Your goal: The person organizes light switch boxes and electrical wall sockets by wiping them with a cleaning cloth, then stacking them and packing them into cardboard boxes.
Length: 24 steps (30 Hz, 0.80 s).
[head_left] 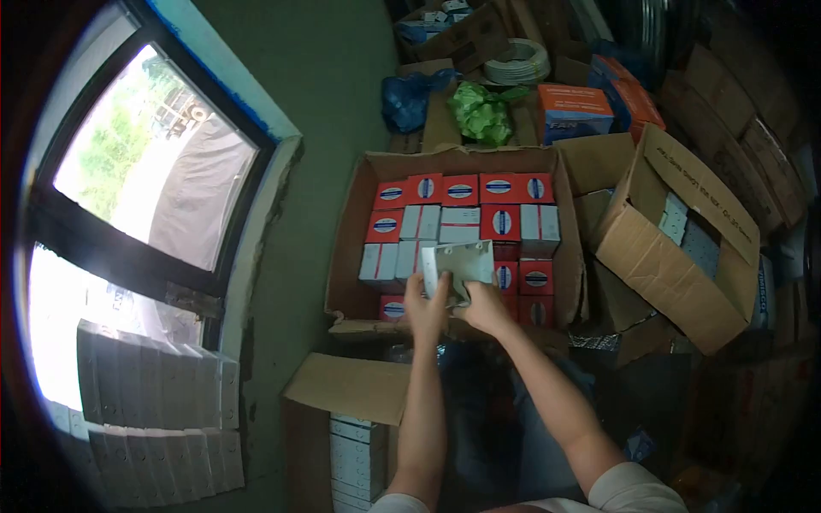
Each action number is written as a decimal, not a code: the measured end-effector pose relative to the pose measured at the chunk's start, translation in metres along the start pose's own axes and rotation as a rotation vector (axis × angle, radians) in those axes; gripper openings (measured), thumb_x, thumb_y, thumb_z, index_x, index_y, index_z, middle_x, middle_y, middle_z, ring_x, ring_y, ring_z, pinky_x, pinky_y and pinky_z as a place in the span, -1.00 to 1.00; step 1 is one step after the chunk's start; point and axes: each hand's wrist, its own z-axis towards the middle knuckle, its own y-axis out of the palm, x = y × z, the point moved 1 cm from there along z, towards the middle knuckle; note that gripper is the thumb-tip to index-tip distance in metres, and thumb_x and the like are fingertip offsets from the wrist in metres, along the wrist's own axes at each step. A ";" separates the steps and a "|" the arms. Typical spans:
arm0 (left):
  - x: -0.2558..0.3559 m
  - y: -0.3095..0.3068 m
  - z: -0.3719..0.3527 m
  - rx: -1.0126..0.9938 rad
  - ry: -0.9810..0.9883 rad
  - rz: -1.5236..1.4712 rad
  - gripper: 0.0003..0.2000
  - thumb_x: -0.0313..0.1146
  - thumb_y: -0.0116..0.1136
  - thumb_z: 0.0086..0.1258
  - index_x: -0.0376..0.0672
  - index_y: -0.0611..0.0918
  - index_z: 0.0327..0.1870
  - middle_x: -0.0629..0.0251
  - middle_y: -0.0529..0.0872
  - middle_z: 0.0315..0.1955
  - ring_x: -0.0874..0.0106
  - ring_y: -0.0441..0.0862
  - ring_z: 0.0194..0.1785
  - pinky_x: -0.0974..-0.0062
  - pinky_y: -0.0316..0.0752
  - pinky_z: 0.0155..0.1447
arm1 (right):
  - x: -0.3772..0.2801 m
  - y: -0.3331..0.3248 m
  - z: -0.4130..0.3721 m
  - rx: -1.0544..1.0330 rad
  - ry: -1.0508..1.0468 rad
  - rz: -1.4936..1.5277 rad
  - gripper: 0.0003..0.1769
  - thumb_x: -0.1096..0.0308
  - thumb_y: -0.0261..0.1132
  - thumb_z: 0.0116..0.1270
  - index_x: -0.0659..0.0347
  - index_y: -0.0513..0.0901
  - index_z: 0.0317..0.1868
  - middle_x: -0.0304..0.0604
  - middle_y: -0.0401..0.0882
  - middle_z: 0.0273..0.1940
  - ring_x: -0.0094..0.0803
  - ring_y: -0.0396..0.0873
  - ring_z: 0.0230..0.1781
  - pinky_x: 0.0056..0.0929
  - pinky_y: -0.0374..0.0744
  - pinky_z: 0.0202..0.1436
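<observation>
Between my two hands is a white plastic electrical mounting box [457, 258], tilted so that its hollow inside faces me. My left hand [423, 306] grips its left wall, with the fingers wrapped round the edge. The lower right part sits in the grasp of my right hand [483, 308], whose fingertips are partly hidden. Right below the mounting box stands a large open carton [340, 256] packed with small red boxes [500, 222] and white boxes [419, 222]. Part of that packing is covered by my hands.
At the lower left, rows of white mounting boxes [158, 389] stand by the window. An open carton [346, 380] near my left forearm holds a white stack. A tilted carton [676, 269], orange fan boxes [575, 111], a green bag [481, 113] and a cable coil [517, 64] lie beyond.
</observation>
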 end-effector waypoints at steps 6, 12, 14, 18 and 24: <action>0.003 0.007 -0.005 -0.084 -0.220 -0.226 -0.56 -0.18 0.29 0.34 -0.27 0.43 0.06 0.18 0.61 -0.16 0.49 0.58 -0.16 0.46 0.55 -0.22 | 0.009 0.001 0.001 0.036 -0.046 0.539 -0.67 0.32 0.06 0.26 0.42 0.51 -0.10 0.29 0.60 -0.20 0.18 0.56 -0.08 -0.08 0.50 -0.06; 0.024 -0.002 -0.003 -0.214 -0.511 -0.367 -0.32 0.08 0.13 0.39 -0.27 0.21 0.27 -0.04 0.48 0.05 0.20 0.60 0.01 0.29 0.62 -0.15 | -0.017 -0.004 -0.001 -0.172 -0.033 0.357 -0.66 0.28 0.04 0.28 0.45 0.53 -0.19 0.31 0.58 -0.32 0.17 0.57 -0.27 -0.02 0.46 -0.18; 0.025 -0.006 -0.007 -0.183 -0.508 -0.366 -0.35 0.03 0.11 0.42 -0.27 0.22 0.31 -0.01 0.48 0.08 0.23 0.55 0.08 0.34 0.56 -0.01 | -0.011 0.005 0.001 -0.079 -0.056 0.399 -0.63 0.21 0.06 0.33 0.43 0.53 -0.17 0.30 0.59 -0.30 0.16 0.58 -0.22 -0.06 0.48 -0.15; 0.026 0.001 -0.005 -0.271 -0.231 -0.327 -0.45 -0.11 0.06 0.48 -0.28 0.27 0.33 0.13 0.49 0.09 0.35 0.46 0.12 0.44 0.36 0.20 | 0.004 0.010 0.016 -0.005 0.113 0.667 -0.57 0.15 0.01 0.43 0.34 0.51 0.08 0.18 0.59 -0.02 -0.01 0.55 0.06 -0.22 0.46 0.09; 0.023 0.015 -0.009 -0.356 -0.004 -0.189 -0.46 -0.18 0.16 0.42 -0.26 0.32 0.31 0.14 0.56 0.00 0.38 0.50 0.06 0.44 0.42 0.12 | 0.016 -0.007 0.013 0.088 0.476 1.039 -0.54 0.12 0.02 0.47 0.29 0.52 0.15 -0.06 0.57 0.08 -0.30 0.50 0.11 -0.31 0.42 0.15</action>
